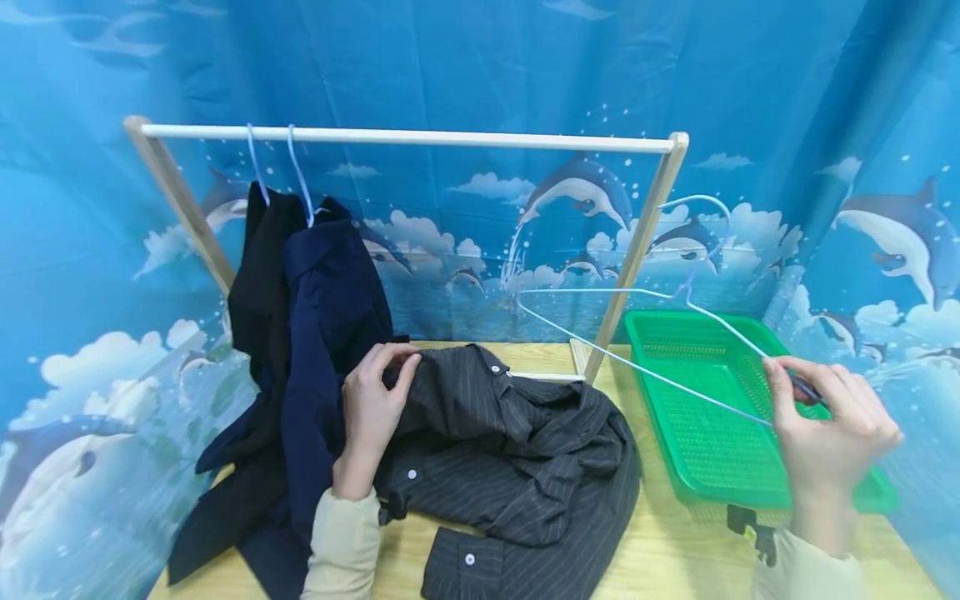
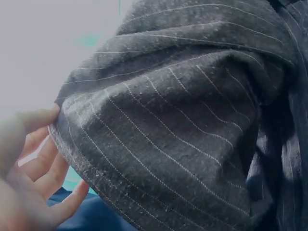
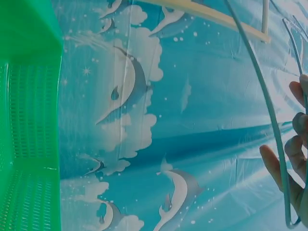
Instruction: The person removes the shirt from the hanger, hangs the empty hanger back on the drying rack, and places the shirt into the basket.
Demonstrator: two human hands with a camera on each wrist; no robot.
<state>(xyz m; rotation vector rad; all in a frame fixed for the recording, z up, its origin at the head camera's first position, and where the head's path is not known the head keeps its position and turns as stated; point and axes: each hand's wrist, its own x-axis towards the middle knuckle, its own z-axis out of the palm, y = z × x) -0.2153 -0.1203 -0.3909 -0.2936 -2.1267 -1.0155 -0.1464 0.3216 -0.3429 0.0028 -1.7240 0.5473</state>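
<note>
A dark grey pinstriped button-up shirt (image 1: 517, 475) lies bunched on the table. My left hand (image 1: 375, 408) pinches its upper left edge between thumb and fingers. The left wrist view has the striped cloth (image 2: 163, 130) spread close up, with the fingertips at its edge. Off to the right, my right hand (image 1: 836, 421) grips one corner of a pale wire clothes hanger (image 1: 600, 291), holding it in the air with its hook upward. Nothing hangs on this hanger. Part of its wire (image 3: 262, 86) crosses the right wrist view.
A wooden garment rack (image 1: 405, 137) stands behind the shirt. On its left side hang a black garment (image 1: 262, 283) and a navy garment (image 1: 322, 292) on hangers. A green plastic basket (image 1: 675, 467) sits at the right, below the held hanger. A dolphin-print curtain (image 1: 465, 75) encloses the table.
</note>
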